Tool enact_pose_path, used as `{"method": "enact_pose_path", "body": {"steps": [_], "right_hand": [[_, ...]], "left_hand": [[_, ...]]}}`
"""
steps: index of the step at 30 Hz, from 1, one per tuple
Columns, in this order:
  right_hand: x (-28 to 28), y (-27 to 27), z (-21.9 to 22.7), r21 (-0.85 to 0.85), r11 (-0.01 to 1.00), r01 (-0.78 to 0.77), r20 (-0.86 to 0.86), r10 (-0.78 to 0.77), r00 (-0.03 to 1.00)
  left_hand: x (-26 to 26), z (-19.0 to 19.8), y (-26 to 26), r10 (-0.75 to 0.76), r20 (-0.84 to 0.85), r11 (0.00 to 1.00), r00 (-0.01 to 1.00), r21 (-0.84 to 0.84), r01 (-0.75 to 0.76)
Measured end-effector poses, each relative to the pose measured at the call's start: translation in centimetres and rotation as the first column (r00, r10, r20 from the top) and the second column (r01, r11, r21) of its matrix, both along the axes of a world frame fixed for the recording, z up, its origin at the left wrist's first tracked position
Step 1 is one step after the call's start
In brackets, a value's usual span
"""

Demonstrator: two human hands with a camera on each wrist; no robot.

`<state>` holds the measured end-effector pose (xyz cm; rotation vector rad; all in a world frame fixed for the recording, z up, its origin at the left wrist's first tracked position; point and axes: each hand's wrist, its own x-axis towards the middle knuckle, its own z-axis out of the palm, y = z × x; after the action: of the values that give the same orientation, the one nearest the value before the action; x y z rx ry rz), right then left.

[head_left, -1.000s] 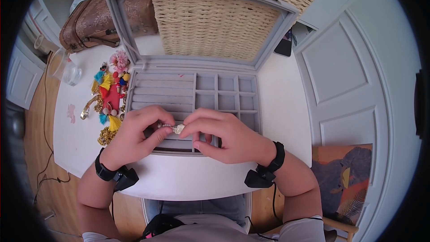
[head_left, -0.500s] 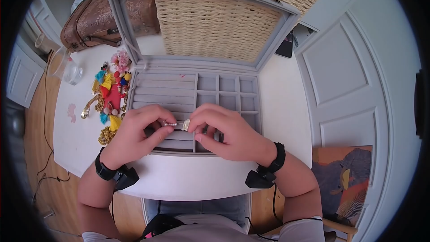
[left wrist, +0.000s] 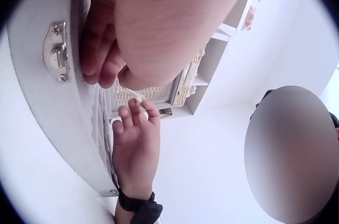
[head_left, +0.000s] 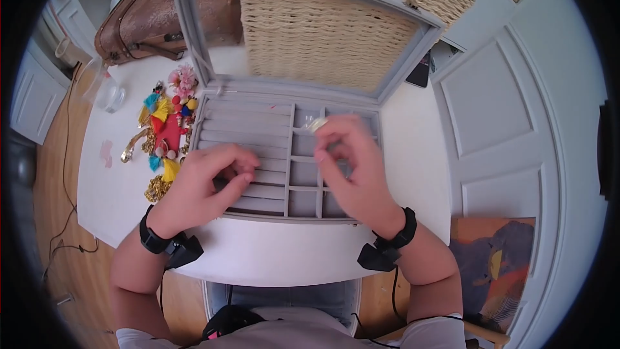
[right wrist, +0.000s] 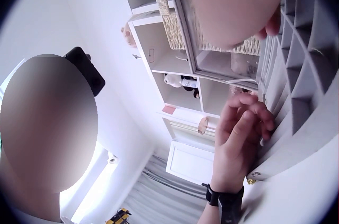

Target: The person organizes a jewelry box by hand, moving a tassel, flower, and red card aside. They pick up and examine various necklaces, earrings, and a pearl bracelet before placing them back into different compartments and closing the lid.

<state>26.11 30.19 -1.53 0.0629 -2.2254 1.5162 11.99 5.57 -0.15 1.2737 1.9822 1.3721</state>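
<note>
Right hand (head_left: pixel 354 163) raised — pinching, apparently, trinket (head_left: pixel 316 125)

Pale grey sleeves (head_left: pixel 428 336) and blue jeans (head_left: pixel 290 298) accompany black wrist straps (head_left: pixel 406 230) bearing boxy black modules (head_left: pixel 184 252) and thin dark cables (head_left: pixel 395 294).

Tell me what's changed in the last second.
The right hand moved away from the left hand, rightward and farther back, over the square compartments, pinching the small pale ornament. Whether the left hand kept anything is unclear. The lid stays open.
</note>
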Motion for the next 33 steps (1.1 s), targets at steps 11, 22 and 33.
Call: {"method": "enact_pose_path", "body": {"steps": [11, 22, 33], "right_hand": [[0.0, 1.4, -0.1, 0.134, 0.964, 0.228, -0.008, -0.230, 0.973], [0.0, 1.0, 0.3, 0.231, 0.962, 0.143, 0.066, -0.162, 0.985], [0.1, 0.8, 0.5, 0.303, 0.949, 0.087, 0.143, -0.136, 0.980]], "left_hand": [[-3.1, 0.0, -1.2, 0.298, 0.076, 0.946, 0.951, 0.110, -0.305], [-10.4, -1.9, -4.5, 0.696, -0.121, 0.708, 0.708, 0.279, -0.649], [-11.2, -3.9, -5.5, 0.441, -0.691, 0.709, 0.573, -0.124, -0.694]]}}
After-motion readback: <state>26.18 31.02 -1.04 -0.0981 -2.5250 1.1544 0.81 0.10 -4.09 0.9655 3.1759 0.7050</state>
